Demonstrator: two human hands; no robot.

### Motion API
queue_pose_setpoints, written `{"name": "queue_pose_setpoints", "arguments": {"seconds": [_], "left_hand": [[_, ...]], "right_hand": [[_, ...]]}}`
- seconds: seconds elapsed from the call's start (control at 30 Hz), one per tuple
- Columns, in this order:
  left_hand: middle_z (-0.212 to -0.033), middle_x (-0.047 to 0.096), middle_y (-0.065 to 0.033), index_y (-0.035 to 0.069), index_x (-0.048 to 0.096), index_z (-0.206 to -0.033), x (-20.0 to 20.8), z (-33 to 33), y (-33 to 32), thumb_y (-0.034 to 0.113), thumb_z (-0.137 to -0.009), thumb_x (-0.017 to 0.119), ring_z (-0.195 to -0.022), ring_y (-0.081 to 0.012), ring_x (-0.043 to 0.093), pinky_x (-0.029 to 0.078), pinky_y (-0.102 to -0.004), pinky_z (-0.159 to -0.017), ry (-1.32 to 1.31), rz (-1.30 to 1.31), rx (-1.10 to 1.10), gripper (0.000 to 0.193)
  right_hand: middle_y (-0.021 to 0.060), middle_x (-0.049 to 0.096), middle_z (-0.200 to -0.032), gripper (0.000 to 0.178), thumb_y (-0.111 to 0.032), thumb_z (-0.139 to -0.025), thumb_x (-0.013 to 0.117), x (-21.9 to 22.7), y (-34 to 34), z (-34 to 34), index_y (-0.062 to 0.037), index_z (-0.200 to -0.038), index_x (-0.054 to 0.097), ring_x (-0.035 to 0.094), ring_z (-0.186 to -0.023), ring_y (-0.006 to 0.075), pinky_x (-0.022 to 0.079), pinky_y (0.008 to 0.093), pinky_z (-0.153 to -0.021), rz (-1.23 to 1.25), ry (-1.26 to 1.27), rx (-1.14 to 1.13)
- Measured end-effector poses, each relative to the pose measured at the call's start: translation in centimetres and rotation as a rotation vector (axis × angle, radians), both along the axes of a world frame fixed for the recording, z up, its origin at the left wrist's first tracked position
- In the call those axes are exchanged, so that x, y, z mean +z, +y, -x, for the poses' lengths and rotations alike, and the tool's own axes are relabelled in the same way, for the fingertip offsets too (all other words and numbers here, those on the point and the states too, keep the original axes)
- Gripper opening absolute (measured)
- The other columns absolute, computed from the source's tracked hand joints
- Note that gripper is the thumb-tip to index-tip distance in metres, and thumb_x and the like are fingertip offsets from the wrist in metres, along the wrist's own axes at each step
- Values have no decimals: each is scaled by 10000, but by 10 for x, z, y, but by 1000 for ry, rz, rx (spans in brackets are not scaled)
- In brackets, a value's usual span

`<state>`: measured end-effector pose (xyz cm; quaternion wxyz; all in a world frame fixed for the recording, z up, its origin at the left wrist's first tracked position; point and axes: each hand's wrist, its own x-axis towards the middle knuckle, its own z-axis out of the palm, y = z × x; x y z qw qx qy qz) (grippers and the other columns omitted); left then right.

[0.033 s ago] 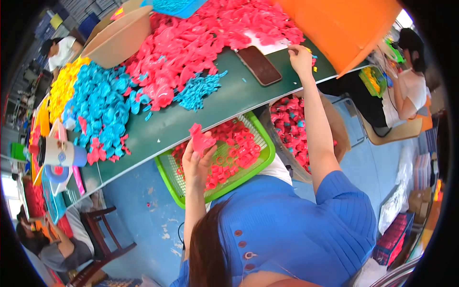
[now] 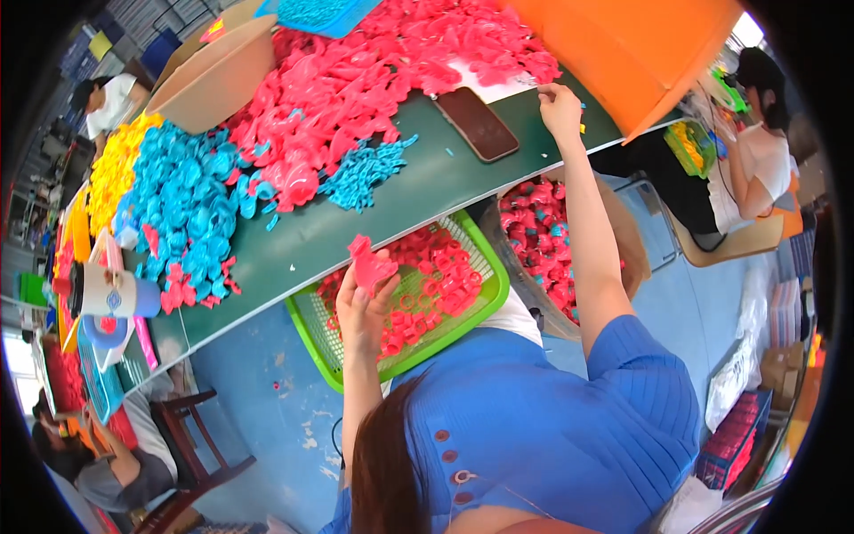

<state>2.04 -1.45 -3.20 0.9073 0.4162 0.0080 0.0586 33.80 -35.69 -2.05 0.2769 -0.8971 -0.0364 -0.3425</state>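
- The pink piece (image 2: pixel 371 267) is in the left hand (image 2: pixel 363 316), pinched between thumb and fingers, its long axis roughly up-and-down in view, knobbed end toward the tabletop (image 2: pixel 311 236).
- It shows against the tabletop's near edge, above the green basket (image 2: pixel 445 333) of small pink rings; the height of the gap cannot be told.
- The right hand (image 2: pixel 560 110) is well apart from it, farther out and to the right, over the tabletop's right part, beside the paper (image 2: pixel 498 87) and phone (image 2: pixel 478 125).
- Right arm stretched nearly straight, fingers bent, fingertips close together; whether they grip anything cannot be told.
- Left forearm rises beside the basket, palm turned inward.
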Motion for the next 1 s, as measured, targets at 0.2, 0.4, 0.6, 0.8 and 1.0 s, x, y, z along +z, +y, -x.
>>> {"name": "queue_pose_setpoints", "arguments": {"seconds": [0.2,0.4,0.6,0.8,1.0], "left_hand": [[-1269,459,-188,-30,324,-1313,-7,-3,3,271,-817,633,-1126,-255,505,439,-392,-949,28,12,-27,657],[-1278,450,-189,-26,314,-1318,-5,-2,-2,315,-812,634,-1116,-249,516,446,-388,-939,34,-31,-19,689],[-1279,448,-193,-26,319,-1313,3,1,7,315,-804,642,-1128,-257,507,438,-400,-944,21,-38,27,693],[-1290,430,-179,5,326,-1303,21,-3,4,150,-755,694,-1173,-286,459,395,-425,-982,-26,17,71,676],[-1296,416,-169,43,368,-1247,22,3,-5,-45,-666,712,-1171,-255,456,416,-393,-970,-95,-74,232,681]], "right_hand": [[108,620,-846,129,-154,-727,625,13,-4,-31,-76,-820,670,601,-815,280,475,380,-739,279,-14,18],[103,619,-842,130,-172,-729,582,11,18,-71,-96,-779,675,612,-820,276,478,408,-710,505,96,-59],[130,608,-877,144,-123,-712,564,8,35,-77,-42,-798,646,598,-882,292,474,434,-731,581,111,-101],[145,588,-850,164,-83,-750,553,17,7,-72,-6,-890,590,588,-819,310,488,409,-717,621,-58,-49],[9,589,-812,110,-110,-840,589,77,122,118,-31,-915,572,551,-750,83,440,225,-652,-501,397,892]]}}
